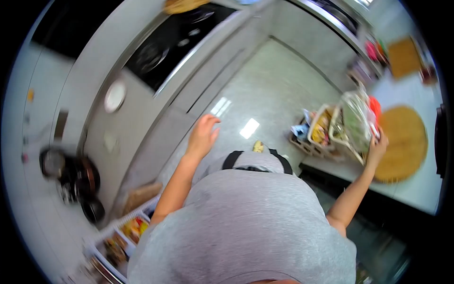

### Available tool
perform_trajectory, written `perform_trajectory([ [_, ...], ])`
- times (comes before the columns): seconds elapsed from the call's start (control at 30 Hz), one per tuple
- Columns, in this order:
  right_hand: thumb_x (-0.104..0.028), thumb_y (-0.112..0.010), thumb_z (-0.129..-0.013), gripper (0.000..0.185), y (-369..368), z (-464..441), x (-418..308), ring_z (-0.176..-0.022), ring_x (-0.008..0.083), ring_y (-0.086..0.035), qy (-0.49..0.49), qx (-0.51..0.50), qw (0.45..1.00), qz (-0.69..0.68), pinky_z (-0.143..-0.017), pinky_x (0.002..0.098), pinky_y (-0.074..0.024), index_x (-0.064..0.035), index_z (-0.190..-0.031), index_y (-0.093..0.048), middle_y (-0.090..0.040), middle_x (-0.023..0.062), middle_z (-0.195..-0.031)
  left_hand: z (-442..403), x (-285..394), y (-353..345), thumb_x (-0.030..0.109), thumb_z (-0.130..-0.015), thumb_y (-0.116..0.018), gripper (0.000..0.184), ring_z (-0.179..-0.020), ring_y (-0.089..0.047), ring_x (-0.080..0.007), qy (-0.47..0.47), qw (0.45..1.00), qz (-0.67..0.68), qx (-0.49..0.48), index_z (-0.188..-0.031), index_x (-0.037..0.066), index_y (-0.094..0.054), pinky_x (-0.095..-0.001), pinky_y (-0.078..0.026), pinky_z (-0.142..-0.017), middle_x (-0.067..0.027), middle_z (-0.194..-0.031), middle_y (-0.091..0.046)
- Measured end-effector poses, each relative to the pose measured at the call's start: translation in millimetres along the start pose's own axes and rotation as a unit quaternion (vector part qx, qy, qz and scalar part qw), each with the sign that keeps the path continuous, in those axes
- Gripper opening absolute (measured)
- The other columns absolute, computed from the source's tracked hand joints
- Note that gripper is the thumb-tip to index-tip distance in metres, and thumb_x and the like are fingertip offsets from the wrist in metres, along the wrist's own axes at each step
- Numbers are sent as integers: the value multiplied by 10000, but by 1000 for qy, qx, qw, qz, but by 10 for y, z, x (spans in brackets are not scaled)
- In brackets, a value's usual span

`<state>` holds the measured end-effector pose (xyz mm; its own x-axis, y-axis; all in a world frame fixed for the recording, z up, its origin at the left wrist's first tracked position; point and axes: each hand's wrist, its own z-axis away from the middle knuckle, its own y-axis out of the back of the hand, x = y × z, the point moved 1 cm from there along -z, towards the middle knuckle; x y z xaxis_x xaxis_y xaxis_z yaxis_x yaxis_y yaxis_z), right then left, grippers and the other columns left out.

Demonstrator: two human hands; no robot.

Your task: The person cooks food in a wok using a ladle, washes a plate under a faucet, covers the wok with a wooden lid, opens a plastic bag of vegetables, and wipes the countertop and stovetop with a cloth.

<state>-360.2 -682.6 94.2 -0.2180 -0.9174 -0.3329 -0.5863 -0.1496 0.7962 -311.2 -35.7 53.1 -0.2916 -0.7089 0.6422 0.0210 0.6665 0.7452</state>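
My left hand [204, 136] hangs in the air over the floor, in front of the stove-side cabinets, with its fingers loosely bent and apart and nothing in them. On the other side, my right hand [377, 147] has its fingers closed on the edge of a clear plastic bag [358, 116] with something green inside. The bag lies at the top of a tiered, light-coloured basket rack [335, 135]. Something red [375, 108] shows beside the bag. Yellow packets [321, 128] and a blue-and-white wrapper [300, 131] fill the lower baskets. Blur hides fine detail.
A round wooden board [402, 143] lies on the right-hand counter [423, 191], close to my right hand. Across from it are a black gas stove [158, 54], a white plate [115, 95] and a dark appliance [71, 173]. Behind my left arm stands a divided white bin [124, 244].
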Motion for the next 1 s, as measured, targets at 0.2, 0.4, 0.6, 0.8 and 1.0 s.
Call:
perform_trajectory([
  [0.2,27,-628,-864,472,-1070,287,-1577,-929,189,-662,20,-237,965,-109,-828,297,-524,-100,-1317,-594,-658,101,-1183,1004,-586,717,72,-834,-678,260,-1058,-588,-312,114,993,12,14,-1087,67,-618,-401,-493,-895,-108,-1131,-587],
  [0.4,2,-632,-876,447,-1745,841,-3771,-957,210,-677,159,-454,856,-191,-791,312,-557,-103,-1309,-600,-615,152,-1245,2143,-1242,1179,103,-824,-682,272,-1075,-589,-311,245,966,-45,66,-1091,89,-636,-406,-497,-890,-103,-1128,-600],
  [0.6,-21,-658,-842,421,-2277,1653,-5241,-861,209,-677,270,-566,759,-175,-767,341,-547,-82,-1258,-637,-680,156,-1115,2907,-1660,1610,126,-845,-670,254,-1058,-599,-314,329,942,-33,65,-1093,81,-634,-412,-507,-860,-92,-1117,-611],
  [0.8,-95,-675,-845,387,-2512,2447,-6681,-842,256,-679,402,-655,633,-96,-785,374,-537,-113,-1231,-654,-701,156,-1051,3327,-1886,1762,134,-849,-666,249,-1026,-605,-334,413,900,-12,141,-1087,68,-633,-424,-508,-847,-119,-1075,-618],
  [1.0,-89,-653,-852,406,-2971,3080,-7987,-859,262,-682,501,-714,473,-122,-805,376,-540,-127,-1255,-640,-700,166,-1067,3708,-1963,1800,114,-816,-702,226,-954,-619,-340,478,850,-1,222,-1029,59,-650,-433,-508,-806,-132,-985,-625],
])
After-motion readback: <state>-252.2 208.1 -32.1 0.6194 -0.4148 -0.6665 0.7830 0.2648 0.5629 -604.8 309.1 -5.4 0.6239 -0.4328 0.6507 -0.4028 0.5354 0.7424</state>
